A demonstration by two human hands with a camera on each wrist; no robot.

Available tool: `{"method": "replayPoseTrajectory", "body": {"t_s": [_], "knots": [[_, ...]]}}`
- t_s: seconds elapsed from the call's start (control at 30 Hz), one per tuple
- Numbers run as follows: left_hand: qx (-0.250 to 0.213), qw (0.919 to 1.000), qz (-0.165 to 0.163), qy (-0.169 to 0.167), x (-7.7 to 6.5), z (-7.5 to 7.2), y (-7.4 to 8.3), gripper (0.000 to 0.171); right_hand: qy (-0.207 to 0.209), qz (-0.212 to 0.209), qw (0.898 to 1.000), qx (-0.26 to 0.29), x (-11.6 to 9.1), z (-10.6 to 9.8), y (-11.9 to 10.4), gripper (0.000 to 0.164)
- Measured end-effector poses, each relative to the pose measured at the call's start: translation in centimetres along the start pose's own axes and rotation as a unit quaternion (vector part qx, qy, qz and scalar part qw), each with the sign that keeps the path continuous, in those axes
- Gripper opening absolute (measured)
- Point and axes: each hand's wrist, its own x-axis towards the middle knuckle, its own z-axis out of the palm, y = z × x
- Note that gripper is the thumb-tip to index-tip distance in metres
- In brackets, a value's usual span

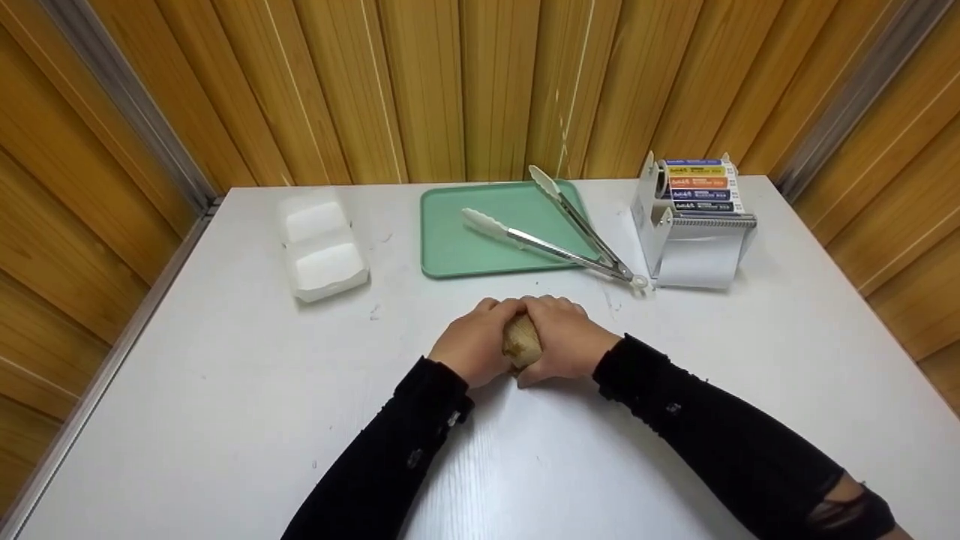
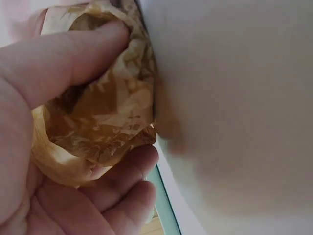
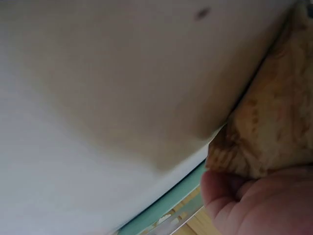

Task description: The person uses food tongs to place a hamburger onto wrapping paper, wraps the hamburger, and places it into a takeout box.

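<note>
A small bundle wrapped in brown, oil-stained paper (image 1: 522, 342) lies on the white table, gripped from both sides. My left hand (image 1: 472, 343) curls round its left side. In the left wrist view the thumb presses into the folded, crumpled end of the paper wrapper (image 2: 112, 103), and the other fingers lie along its far side. The right side is held by my right hand (image 1: 568, 337), thumb near me and fingers over the far side. In the right wrist view the translucent stained paper (image 3: 274, 112) touches the fingers. What the wrapper contains is hidden.
Beyond the hands lies a green tray (image 1: 450, 259), with open metal tongs (image 1: 559, 249) resting partly across it. An open white takeaway box (image 1: 328, 259) stands at the left. At the back right is a label dispenser (image 1: 701, 225) with coloured rolls and a notepad.
</note>
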Motion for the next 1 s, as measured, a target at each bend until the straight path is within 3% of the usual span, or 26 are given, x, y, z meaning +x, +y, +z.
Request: {"method": "replayPoseTrajectory", "body": {"t_s": [0.2,0.33,0.47,0.63,0.77,0.9,1.0], "knots": [[0.003,0.9999,0.004,0.010,0.1,0.2,-0.1,0.080,0.005,0.012,1.000,0.002,0.3,0.3,-0.6,0.109],[0.003,1.0000,-0.008,-0.004,-0.2,-0.1,0.5,0.080,0.015,0.014,1.000,-0.004,0.3,0.4,-0.7,0.098],[0.071,0.9974,-0.004,-0.009,-1.6,-0.8,2.6,0.084,0.005,0.016,0.999,-0.036,0.6,0.4,-0.7,0.086],[0.155,0.9869,0.042,-0.017,-3.8,-0.2,5.7,0.086,-0.006,0.041,0.998,-0.053,1.0,0.3,-0.6,0.081],[0.183,0.9818,0.051,-0.010,-4.3,0.9,6.0,0.087,0.000,0.056,0.998,-0.023,1.0,0.2,-0.1,0.088],[0.180,0.9824,0.048,-0.013,-4.1,1.6,5.3,0.089,-0.020,0.035,0.999,0.025,0.5,-0.3,0.9,0.105],[0.181,0.9820,0.054,-0.001,-3.9,1.9,5.0,0.080,-0.035,0.013,0.997,0.066,0.0,-0.7,1.7,0.107]]}}
